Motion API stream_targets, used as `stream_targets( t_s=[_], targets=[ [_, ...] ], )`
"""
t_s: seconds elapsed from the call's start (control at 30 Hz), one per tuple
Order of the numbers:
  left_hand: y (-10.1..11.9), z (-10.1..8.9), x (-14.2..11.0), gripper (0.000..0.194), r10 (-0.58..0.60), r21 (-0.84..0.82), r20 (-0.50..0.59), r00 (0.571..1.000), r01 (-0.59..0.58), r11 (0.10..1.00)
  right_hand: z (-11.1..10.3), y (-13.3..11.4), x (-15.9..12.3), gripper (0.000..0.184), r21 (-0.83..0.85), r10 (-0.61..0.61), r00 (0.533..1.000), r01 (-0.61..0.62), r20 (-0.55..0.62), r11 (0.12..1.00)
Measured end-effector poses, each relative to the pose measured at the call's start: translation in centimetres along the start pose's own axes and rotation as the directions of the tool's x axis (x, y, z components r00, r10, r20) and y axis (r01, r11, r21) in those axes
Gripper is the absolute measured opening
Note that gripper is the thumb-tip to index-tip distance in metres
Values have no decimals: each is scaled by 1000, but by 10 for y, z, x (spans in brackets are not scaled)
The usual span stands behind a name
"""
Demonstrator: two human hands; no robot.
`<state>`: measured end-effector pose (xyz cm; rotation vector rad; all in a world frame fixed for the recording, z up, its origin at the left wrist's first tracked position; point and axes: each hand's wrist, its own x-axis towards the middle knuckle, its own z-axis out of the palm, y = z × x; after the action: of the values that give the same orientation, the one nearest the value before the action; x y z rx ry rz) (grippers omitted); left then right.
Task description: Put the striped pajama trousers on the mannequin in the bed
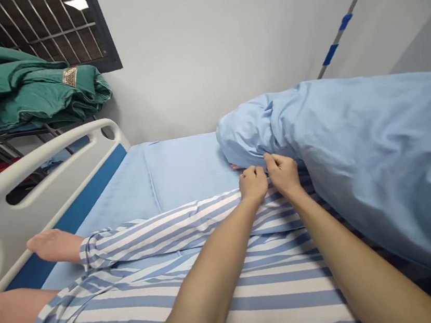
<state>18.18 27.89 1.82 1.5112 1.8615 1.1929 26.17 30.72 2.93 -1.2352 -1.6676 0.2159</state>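
Note:
Both my hands are together at the low edge of a light blue quilt (361, 133), over the far thigh of a lying figure in blue-and-white striped trousers (162, 236). My left hand (253, 184) is closed in a fist just below the quilt; its fingers hide what they hold. Right beside it, my right hand (283, 174) is closed with thumb and forefinger against the quilt's bunched fabric. The quilt covers the right part of the bed. A small skin-coloured bit shows under its edge, too little to name. Bare feet (56, 245) stick out of the trouser legs.
A blue sheet (184, 165) covers the mattress. At the left stands the bed's cream and blue end board (76, 147). Beyond it, folded green quilts (34, 94) lie on a rack below a barred window (45, 25). A white wall (179, 56) runs behind the bed.

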Motion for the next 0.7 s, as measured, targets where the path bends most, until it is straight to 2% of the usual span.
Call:
stream_targets(
  t_s=[0.07,0.13,0.2,0.3,0.37,0.43,0.47,0.53,0.6,0.67,0.7],
  targets=[
    [-13,-26,-4,31,-7,-17,-32,999,6,1000,6,6,-5,45,-12,30,989,-29,142,1000],
    [-33,-68,-11,30,-18,-2,-66,998,18,1000,11,10,-9,46,-53,58,965,-46,257,998],
    [-55,-123,-19,29,-37,20,-121,992,39,999,13,11,-12,48,-97,81,952,-54,294,994],
    [-86,-216,-32,27,-67,41,-243,968,79,996,14,8,-11,50,-150,113,942,-68,317,986],
    [-103,-271,-42,27,-78,41,-318,945,96,994,16,2,-8,49,-257,173,904,-73,390,964],
    [-121,-311,-55,28,-86,31,-370,925,105,994,20,-8,-5,46,-420,275,843,-65,463,905],
    [-131,-324,-62,29,-89,23,-387,918,106,994,22,-14,-3,45,-492,324,818,-58,476,869],
    [-154,-338,-77,30,-90,27,-399,913,110,994,27,-29,-2,43,-581,383,799,-51,465,812],
    [-181,-336,-90,31,-67,186,-361,930,142,972,35,-47,-5,37,-602,380,811,-43,445,797],
    [-205,-327,-100,30,-67,373,-356,932,207,904,46,-72,-13,33,-603,353,823,-17,444,798],
    [-215,-322,-103,27,-66,398,-358,931,216,892,55,-88,-20,33,-587,323,834,1,447,810]
  ],
)
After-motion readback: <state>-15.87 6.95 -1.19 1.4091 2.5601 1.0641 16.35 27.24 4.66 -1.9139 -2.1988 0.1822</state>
